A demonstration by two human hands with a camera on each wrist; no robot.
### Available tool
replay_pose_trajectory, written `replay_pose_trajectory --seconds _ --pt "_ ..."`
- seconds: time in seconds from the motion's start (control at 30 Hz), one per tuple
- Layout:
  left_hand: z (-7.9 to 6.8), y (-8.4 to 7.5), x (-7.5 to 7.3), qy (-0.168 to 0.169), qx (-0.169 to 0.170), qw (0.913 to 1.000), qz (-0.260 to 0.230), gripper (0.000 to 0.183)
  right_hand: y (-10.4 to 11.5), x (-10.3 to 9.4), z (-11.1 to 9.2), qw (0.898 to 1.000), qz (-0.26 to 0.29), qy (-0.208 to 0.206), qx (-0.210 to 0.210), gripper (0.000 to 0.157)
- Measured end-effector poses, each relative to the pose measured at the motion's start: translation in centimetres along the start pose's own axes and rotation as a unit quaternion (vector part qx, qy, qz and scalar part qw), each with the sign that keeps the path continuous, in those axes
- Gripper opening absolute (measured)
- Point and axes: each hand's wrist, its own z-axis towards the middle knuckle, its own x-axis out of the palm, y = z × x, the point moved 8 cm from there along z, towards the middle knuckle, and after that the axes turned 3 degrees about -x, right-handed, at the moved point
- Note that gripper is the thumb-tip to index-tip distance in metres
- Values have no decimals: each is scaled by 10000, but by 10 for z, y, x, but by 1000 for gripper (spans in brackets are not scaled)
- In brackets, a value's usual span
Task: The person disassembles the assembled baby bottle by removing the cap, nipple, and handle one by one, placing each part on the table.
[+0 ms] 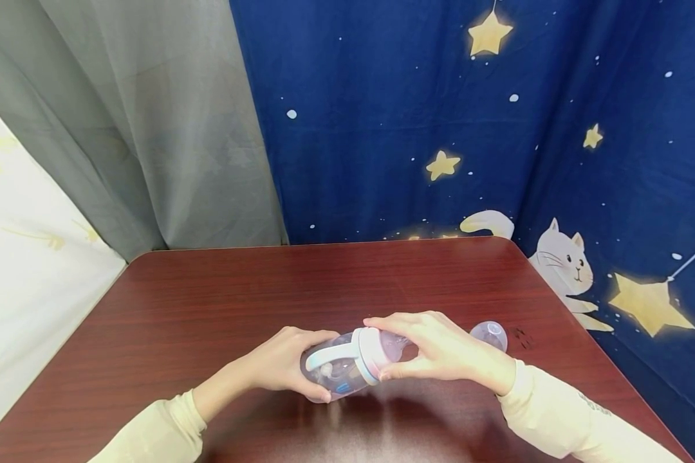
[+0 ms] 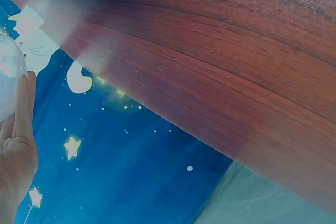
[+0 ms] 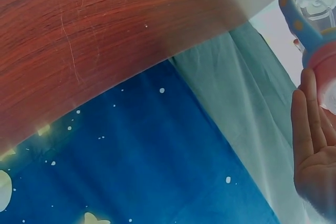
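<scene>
A clear baby bottle (image 1: 342, 368) with a pale blue handle and a pink collar is tilted on its side above the table. My left hand (image 1: 280, 360) grips the bottle's base end, thumb below and fingers over the top. At the other end my right hand (image 1: 434, 347) holds the pink collar (image 1: 373, 350) between thumb and fingers, with the teat under the palm. In the right wrist view the handle (image 3: 302, 19) shows pale blue with yellowish dots. A clear dome-shaped cap (image 1: 490, 335) lies on the table behind my right wrist.
The dark red wooden table (image 1: 237, 283) spreads under both hands. Beyond its far edge hang a grey curtain (image 1: 197, 128) and a blue curtain (image 1: 370, 128) with stars and a white cat. Small dark marks (image 1: 522, 338) show on the tabletop beside the cap.
</scene>
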Motion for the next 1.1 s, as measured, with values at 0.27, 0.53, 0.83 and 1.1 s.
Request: replay_pose_trajectory --seconds 0.27,0.53,0.83,1.1 --pt "0 1 0 8 -1 10000 20 72 2 -1 1 9998 40 -60 -201 63" --pt "0 1 0 -1 50 10000 21 70 4 -2 1 9994 79 -131 -323 64" --pt "0 1 -1 -40 53 9999 94 71 7 -3 2 9981 -36 -218 -579 64" --pt "0 0 -2 -18 115 9999 68 70 13 -3 1 9948 -383 -65 -942 62"
